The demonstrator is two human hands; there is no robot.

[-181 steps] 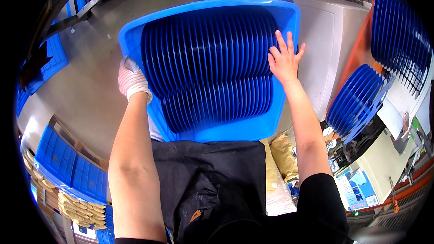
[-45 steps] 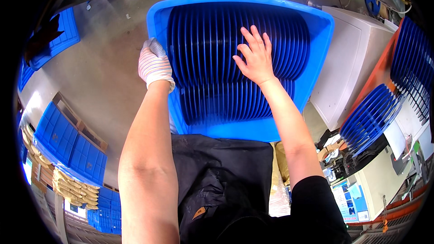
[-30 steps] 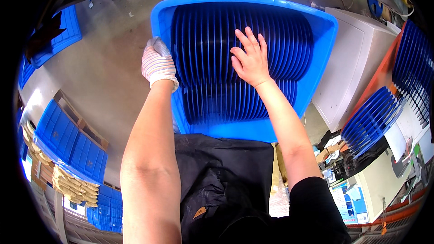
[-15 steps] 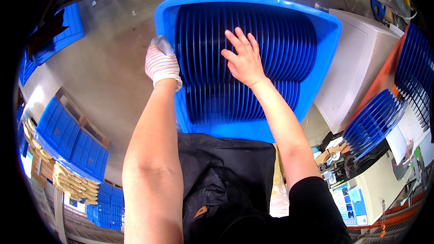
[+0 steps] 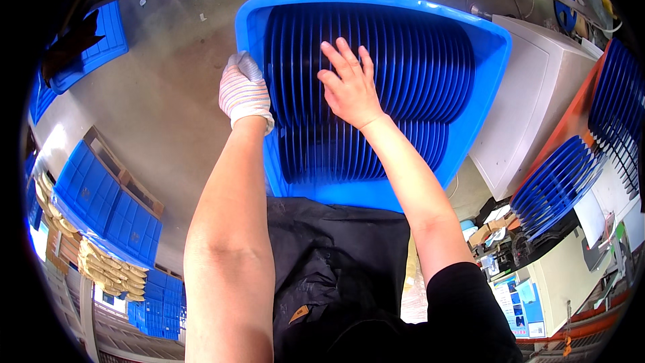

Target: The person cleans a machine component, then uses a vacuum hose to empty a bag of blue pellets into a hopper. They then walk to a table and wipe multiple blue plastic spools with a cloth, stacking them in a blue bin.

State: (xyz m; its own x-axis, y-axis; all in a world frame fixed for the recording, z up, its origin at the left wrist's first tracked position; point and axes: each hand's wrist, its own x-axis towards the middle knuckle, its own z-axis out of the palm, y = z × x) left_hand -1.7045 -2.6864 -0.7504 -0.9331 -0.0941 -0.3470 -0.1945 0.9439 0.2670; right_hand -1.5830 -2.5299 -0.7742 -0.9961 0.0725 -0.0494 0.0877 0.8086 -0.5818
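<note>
A large blue plastic bin (image 5: 494, 60) stands in front of me. Two rows of thin, round-edged dark blue discs (image 5: 416, 60) fill it, set on edge side by side. My left hand (image 5: 243, 87), in a striped knit glove, is closed on the bin's left rim; its fingertips are partly hidden. Over the far row of discs is my right hand (image 5: 349, 87), bare, with the fingers spread and nothing held. Whether its fingertips touch the disc edges I cannot tell.
A pale grey cabinet (image 5: 521, 94) stands close to the bin's right side. More blue discs (image 5: 554, 178) sit on a rack beyond it. Stacked blue crates (image 5: 101, 202) and filled sacks (image 5: 111, 269) are at the left. A cluttered bench (image 5: 571, 275) is at lower right.
My right hand has shifted a little to the left across the discs, its fingers still spread. My left hand stays at the bin's rim. The whole view has moved slightly.
</note>
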